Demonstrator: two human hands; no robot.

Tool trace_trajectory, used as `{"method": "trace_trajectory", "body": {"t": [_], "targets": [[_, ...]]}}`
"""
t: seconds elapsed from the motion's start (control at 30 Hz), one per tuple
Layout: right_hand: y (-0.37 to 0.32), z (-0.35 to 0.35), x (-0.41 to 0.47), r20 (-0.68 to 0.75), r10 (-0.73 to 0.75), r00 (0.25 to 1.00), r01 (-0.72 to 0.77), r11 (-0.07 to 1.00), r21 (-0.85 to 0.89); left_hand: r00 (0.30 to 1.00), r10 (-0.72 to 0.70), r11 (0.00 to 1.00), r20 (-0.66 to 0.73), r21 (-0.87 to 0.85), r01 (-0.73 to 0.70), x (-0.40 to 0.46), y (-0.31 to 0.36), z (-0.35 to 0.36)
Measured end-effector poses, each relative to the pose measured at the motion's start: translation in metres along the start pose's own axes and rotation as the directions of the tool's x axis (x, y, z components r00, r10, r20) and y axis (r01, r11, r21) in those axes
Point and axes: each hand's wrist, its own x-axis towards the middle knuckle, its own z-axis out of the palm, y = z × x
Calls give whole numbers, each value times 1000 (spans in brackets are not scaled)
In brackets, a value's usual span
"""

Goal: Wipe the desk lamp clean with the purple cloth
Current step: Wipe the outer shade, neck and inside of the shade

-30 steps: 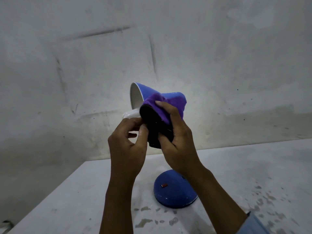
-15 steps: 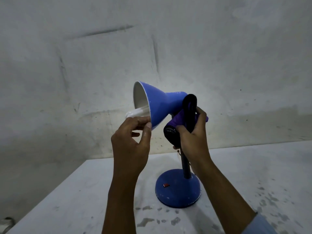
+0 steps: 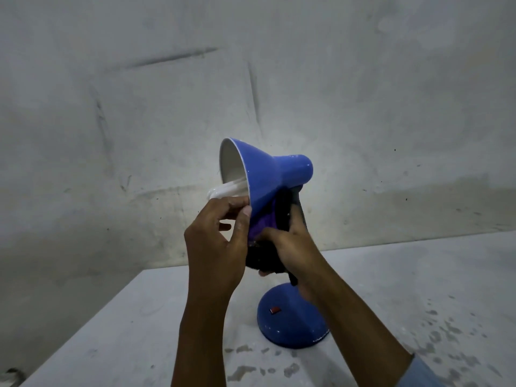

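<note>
At frame centre, the right hand (image 3: 290, 247), gripping the purple cloth (image 3: 264, 223), has slid under the shade (image 3: 262, 174), probably wiping its underside, while left fingers (image 3: 237, 210) pinch the rim.

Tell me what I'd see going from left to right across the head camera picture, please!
Left hand → white bulb poking out of the shade → purple cloth → right hand → the shade's blue narrow end.
</note>
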Motion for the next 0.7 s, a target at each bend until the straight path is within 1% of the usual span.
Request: {"method": "trace_trajectory", "body": {"t": [0.07, 0.1, 0.17, 0.27, 0.37, 0.47, 0.53, 0.6, 0.7], "targets": [[-7, -10, 1, -116, -67, 991, 74, 996, 53, 1000, 7, 1000, -8, -1, -7, 0, 0, 0], [-11, -15, 1, -150, -85, 985, 98, 992, 75, 1000, 6, 1000, -12, -2, -6, 0, 0, 0], [-16, -21, 0, -159, -92, 983, 107, 991, 84, 1000, 7, 1000, -10, -7, -7, 0, 3, 2], [-14, -16, -1, -100, -55, 994, 61, 997, 53, 1000, 13, 1000, 0, -11, -13, 0, 4, 3], [-7, -9, -1, 37, 12, 999, -12, 1000, 6, 1000, 6, 1000, 4, -13, -6, 1, 4, 3], [-4, -8, -1, 165, 89, 982, -82, 995, -49, 1000, 17, 1000, 11, -8, -17, 1, 5, 4], [-5, -12, 0, 184, 97, 978, -89, 995, -51, 999, 33, 999, 13, -9, -33, 0, 9, 6], [-8, -20, 1, 165, 73, 984, -64, 996, -63, 999, 40, 999, -6, -13, -41, -2, 15, 11], [-18, -37, -1, 166, -2, 986, 23, 992, -127, 995, 90, 996, -44, 4, -90, -5, 32, 23]]}}
